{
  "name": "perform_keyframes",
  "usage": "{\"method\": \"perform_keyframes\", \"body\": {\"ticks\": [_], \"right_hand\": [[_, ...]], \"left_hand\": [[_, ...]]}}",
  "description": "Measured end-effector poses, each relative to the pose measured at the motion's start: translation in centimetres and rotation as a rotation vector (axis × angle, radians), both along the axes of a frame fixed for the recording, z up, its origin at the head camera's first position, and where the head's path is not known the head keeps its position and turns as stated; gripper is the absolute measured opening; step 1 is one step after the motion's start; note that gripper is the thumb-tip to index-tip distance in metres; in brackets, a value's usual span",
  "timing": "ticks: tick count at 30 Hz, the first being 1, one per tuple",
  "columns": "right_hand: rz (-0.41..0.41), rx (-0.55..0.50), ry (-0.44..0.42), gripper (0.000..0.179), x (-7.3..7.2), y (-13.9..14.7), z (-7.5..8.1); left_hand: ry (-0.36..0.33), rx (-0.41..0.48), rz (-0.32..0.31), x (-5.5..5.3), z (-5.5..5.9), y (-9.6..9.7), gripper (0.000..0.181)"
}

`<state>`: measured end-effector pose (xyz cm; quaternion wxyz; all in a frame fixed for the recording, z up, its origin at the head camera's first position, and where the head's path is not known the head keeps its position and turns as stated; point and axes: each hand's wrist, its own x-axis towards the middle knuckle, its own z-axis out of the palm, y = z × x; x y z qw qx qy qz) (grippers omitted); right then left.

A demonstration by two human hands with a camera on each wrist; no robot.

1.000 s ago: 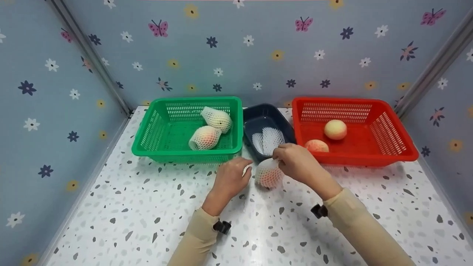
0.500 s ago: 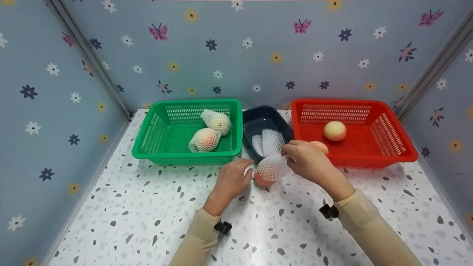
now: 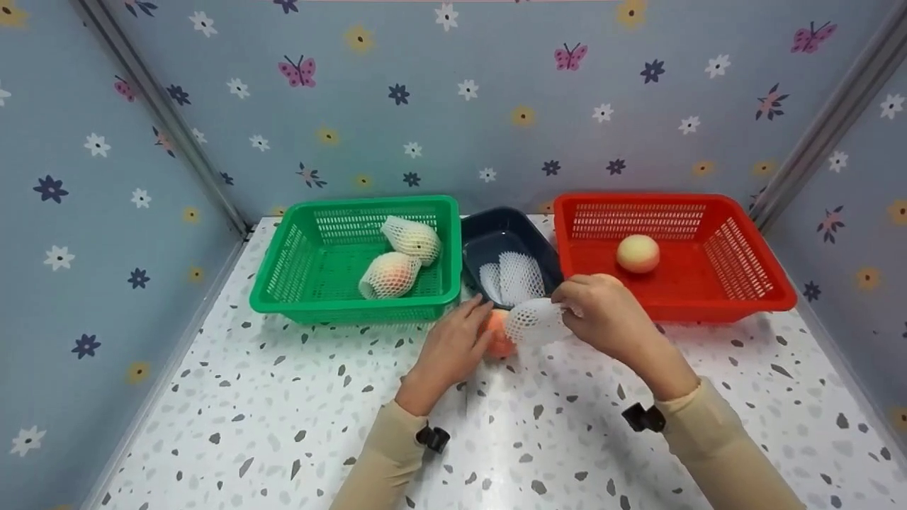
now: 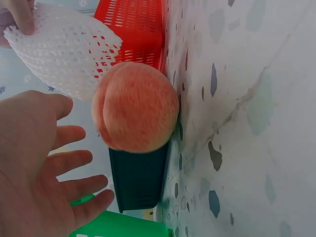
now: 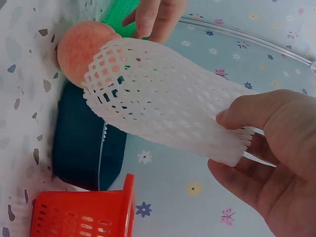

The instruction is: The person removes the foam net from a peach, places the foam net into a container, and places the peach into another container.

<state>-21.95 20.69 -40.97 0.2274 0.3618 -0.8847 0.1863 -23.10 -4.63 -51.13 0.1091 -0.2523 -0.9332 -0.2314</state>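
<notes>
A bare reddish peach (image 4: 138, 108) sits on the speckled white table in front of the dark tray. Beside it my left hand (image 3: 448, 347) has its fingers loosely spread; the left wrist view shows a gap between them and the fruit. The thumb and fingers of my right hand (image 3: 606, 315) pinch one end of a white foam fruit net (image 5: 168, 98). That net stretches toward the peach, and its wide mouth overlaps the fruit's side in the right wrist view.
A green basket (image 3: 354, 306) on the left holds two peaches in foam nets. Between the baskets, a dark blue tray (image 3: 496, 237) contains white foam nets (image 3: 522, 276). The red basket (image 3: 708, 310) on the right has a bare peach (image 3: 638, 253); another is mostly hidden behind my right hand.
The foam net has come off the peach, pulled right and upward by my right hand. The peach now shows bare. My left hand has shifted slightly right, its fingers straighter.
</notes>
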Motion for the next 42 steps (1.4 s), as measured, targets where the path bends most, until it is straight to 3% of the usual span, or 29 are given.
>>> {"method": "perform_keyframes", "body": {"ticks": [9, 13, 18, 27, 33, 42], "right_hand": [[-0.046, -0.062, -0.013, 0.021, 0.8, 1.2, 0.4], [-0.063, -0.095, 0.013, 0.024, 0.7, 1.7, 0.3], [-0.086, -0.130, 0.047, 0.027, 0.3, 1.9, 0.0], [-0.175, -0.163, 0.184, 0.024, -1.6, 1.8, -1.4], [-0.138, -0.175, 0.264, 0.025, -2.9, 1.1, -1.9], [-0.147, -0.161, 0.236, 0.020, -5.5, -0.4, -3.3]], "left_hand": [[-0.013, -0.017, -0.005, -0.2, 0.1, 0.5, 0.050], [-0.041, -0.088, 0.027, -0.2, 0.2, 0.7, 0.054], [-0.012, -0.142, 0.058, -0.2, 0.3, 1.0, 0.056], [-0.014, -0.216, 0.109, -0.6, 0.3, 1.8, 0.053], [-0.040, -0.248, 0.112, -0.8, 0.3, 2.3, 0.052], [-0.007, -0.253, 0.143, -0.8, 0.5, 2.7, 0.049]]}}
